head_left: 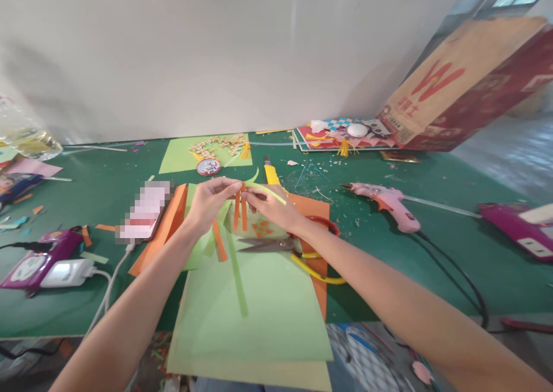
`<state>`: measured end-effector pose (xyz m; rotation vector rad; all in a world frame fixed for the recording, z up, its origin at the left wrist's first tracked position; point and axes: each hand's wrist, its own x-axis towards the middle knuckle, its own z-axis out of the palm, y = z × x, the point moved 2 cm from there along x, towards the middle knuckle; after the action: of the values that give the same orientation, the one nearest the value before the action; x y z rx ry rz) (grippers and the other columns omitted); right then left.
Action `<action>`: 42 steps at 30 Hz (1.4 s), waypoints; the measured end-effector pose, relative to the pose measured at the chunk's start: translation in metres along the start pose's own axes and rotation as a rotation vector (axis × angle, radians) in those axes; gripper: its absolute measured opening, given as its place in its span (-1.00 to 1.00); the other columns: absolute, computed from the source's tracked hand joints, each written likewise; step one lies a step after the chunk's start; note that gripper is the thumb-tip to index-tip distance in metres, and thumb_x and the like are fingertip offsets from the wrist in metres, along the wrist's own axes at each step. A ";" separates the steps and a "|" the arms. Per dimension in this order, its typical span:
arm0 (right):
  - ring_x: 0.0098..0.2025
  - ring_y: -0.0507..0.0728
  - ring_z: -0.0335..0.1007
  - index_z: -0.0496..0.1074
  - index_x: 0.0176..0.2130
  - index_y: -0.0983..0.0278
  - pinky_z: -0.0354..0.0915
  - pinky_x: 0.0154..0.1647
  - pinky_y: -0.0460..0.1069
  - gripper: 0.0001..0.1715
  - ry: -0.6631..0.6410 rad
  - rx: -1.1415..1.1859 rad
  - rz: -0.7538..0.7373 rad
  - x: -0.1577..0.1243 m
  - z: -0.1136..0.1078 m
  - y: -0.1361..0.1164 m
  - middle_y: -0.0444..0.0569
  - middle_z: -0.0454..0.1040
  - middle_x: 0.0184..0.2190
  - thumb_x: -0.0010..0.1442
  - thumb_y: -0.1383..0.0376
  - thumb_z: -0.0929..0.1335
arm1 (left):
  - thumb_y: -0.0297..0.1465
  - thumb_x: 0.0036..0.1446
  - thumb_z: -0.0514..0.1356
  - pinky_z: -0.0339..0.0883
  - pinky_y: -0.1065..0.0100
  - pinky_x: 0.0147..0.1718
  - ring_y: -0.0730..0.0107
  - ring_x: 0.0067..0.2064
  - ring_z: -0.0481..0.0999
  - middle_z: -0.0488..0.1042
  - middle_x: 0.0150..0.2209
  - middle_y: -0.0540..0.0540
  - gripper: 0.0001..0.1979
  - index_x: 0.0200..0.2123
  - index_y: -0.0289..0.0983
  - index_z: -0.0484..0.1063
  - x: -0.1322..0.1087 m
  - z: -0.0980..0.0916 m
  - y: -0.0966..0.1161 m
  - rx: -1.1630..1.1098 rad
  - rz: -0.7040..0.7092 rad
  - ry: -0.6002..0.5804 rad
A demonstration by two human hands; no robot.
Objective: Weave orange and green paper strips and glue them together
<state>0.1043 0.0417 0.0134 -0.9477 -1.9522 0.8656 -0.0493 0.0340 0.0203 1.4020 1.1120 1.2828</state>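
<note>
My left hand pinches orange paper strips at their upper end, above the middle of the table. Close beside it, my right hand is closed on the same small bundle, where a light green paper strip crosses the orange ones and curls upward. How the strips join is hidden by the fingers. Below the hands lie large light green paper sheets. Scissors with red and yellow handles rest partly open on them, beneath my right wrist. Small orange paper pieces lie near the blades.
A pink glue gun lies on the right with its cord trailing forward. Behind the hands is a yellow utility knife. A phone and purple power strip sit left. A paper bag leans at the back right.
</note>
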 end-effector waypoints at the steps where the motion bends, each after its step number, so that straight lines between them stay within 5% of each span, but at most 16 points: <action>1: -0.58 -0.01 0.17 0.18 -0.62 0.23 0.12 -0.45 -0.07 -0.55 -0.007 0.015 0.002 0.000 0.001 0.001 -0.18 0.24 -0.69 0.21 0.10 0.24 | -0.19 -0.06 0.35 0.42 0.27 -0.18 0.32 -0.29 0.53 0.58 -0.39 -0.09 -0.75 -0.45 -0.28 0.56 0.000 0.000 0.000 0.006 0.004 0.002; 10: -0.58 -0.05 0.12 0.25 -0.58 0.24 0.10 -0.49 -0.08 -0.60 0.010 0.151 0.057 -0.002 -0.002 0.000 -0.23 0.22 -0.67 0.14 0.08 0.33 | -0.17 -0.09 0.35 0.39 0.32 -0.22 0.34 -0.32 0.51 0.56 -0.39 -0.08 -0.72 -0.45 -0.28 0.54 -0.001 0.002 0.003 0.030 0.009 0.021; 16: -0.56 -0.03 0.28 0.28 -0.41 0.25 0.18 -0.51 -0.09 -0.62 0.005 0.589 0.258 0.001 0.000 0.007 -0.25 0.33 -0.62 -0.04 0.07 0.46 | -0.16 -0.07 0.33 0.36 0.36 -0.28 0.37 -0.34 0.48 0.55 -0.40 -0.07 -0.71 -0.43 -0.29 0.54 0.000 -0.001 0.006 0.107 0.036 0.073; 20: -0.57 -0.07 0.25 0.32 -0.34 0.24 0.15 -0.52 -0.11 -0.62 -0.015 0.810 0.252 0.003 0.003 0.010 -0.29 0.34 -0.63 -0.10 0.18 0.50 | -0.17 -0.07 0.33 0.36 0.36 -0.27 0.38 -0.35 0.47 0.55 -0.40 -0.07 -0.72 -0.45 -0.29 0.53 -0.001 0.001 0.008 0.092 0.050 0.063; 35: -0.60 -0.05 0.24 0.34 -0.41 0.26 0.15 -0.53 -0.08 -0.68 0.119 0.583 0.179 0.000 0.000 0.003 -0.25 0.31 -0.67 0.02 0.07 0.41 | -0.18 -0.04 0.30 0.35 0.39 -0.35 0.40 -0.37 0.48 0.54 -0.42 -0.05 -0.74 -0.46 -0.29 0.49 -0.003 0.007 0.005 0.143 0.078 0.066; 42: -0.62 -0.05 0.20 0.32 -0.48 0.26 0.13 -0.53 -0.07 -0.75 0.139 0.665 0.237 0.002 0.000 0.008 -0.25 0.30 -0.70 -0.01 0.17 0.42 | -0.14 -0.09 0.33 0.39 0.37 -0.31 0.32 -0.33 0.55 0.58 -0.41 -0.06 -0.62 -0.24 -0.27 0.52 -0.005 0.008 0.006 0.180 0.045 0.058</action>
<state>0.1060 0.0476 0.0076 -0.8072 -1.3023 1.4248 -0.0412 0.0274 0.0248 1.5377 1.2674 1.2886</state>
